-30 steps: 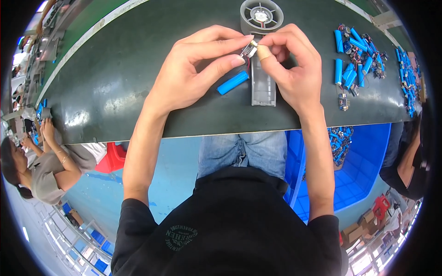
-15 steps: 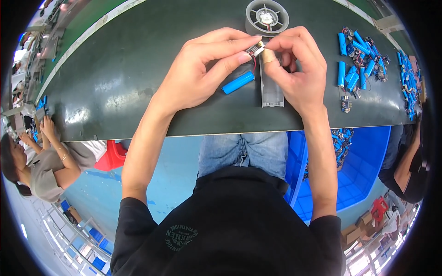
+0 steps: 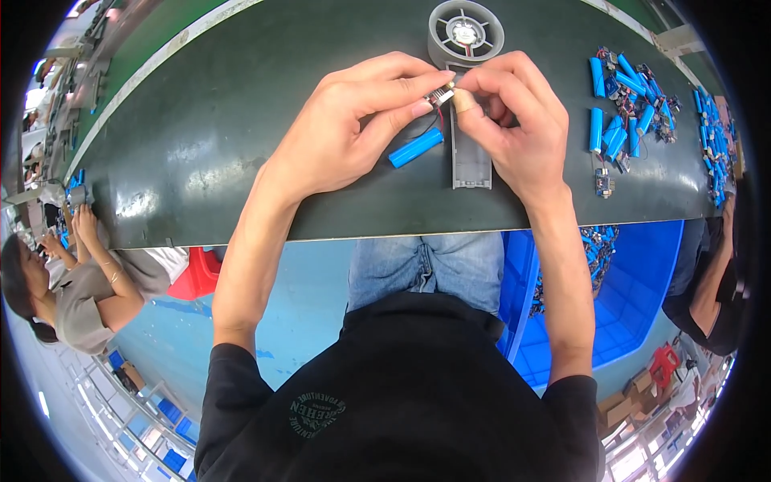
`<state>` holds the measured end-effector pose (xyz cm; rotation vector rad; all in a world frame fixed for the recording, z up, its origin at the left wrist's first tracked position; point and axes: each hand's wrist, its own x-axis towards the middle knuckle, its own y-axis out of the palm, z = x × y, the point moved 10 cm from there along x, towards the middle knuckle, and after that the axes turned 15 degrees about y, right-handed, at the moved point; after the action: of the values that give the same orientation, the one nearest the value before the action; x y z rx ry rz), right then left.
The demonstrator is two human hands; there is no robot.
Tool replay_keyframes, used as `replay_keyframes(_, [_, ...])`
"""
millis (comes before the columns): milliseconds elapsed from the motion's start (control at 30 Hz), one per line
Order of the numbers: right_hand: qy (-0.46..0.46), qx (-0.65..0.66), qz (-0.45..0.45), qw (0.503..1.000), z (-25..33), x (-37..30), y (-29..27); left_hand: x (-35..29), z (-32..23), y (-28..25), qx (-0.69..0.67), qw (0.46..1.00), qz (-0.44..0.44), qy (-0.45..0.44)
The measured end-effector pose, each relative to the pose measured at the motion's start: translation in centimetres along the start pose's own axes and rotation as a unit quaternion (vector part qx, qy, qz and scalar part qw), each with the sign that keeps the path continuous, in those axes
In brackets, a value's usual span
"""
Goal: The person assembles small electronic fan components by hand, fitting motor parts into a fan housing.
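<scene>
My left hand (image 3: 341, 120) pinches a small circuit board (image 3: 438, 97) with a white connector between thumb and fingertips. Thin wires run from the board to a blue cylindrical battery (image 3: 416, 149), which lies just below on the table. My right hand (image 3: 526, 132) is closed, its thumb and forefinger meeting at the connector's edge; whatever they pinch is too small to make out. A tan wrap covers the right thumb. Beneath the hands lies a grey handheld-fan shell (image 3: 471, 167), its trough-like handle toward me. The round fan head (image 3: 467, 34) is at the far end.
Several blue batteries with boards (image 3: 630, 108) are heaped on the right of the dark table (image 3: 217, 161), with another pile (image 3: 713, 145) farther right. One loose board (image 3: 604, 183) lies nearer. Blue bins (image 3: 634, 289) stand below the edge. Co-workers sit at both sides.
Both hands have shifted slightly, and the board has moved a little down and left. The shell's handle end has swung slightly left. The battery stays almost in place.
</scene>
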<state>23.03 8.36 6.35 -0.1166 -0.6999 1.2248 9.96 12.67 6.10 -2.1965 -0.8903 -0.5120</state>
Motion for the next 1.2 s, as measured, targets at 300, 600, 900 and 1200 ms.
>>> replay_keyframes(300, [0.017, -0.003, 0.007, 1.000, -0.2, 0.0, 0.1, -0.3, 0.3, 0.0, -0.030, 0.999, -0.017, -0.005])
replay_keyframes(600, [-0.013, -0.017, -0.010, 1.000, 0.4, -0.1, -0.1, -0.2, 0.4, 0.0, -0.027, 0.999, 0.010, -0.014])
replay_keyframes(900, [0.097, -0.027, -0.043, 0.994, 0.1, -0.6, -1.1, -0.5, 0.5, -0.5, -0.055, 0.998, -0.024, -0.023])
replay_keyframes(1200, [0.417, 0.082, 0.128, 0.896, -5.9, -2.6, 1.1, -1.7, -0.2, -0.2, 0.196, 0.973, 0.045, -0.116])
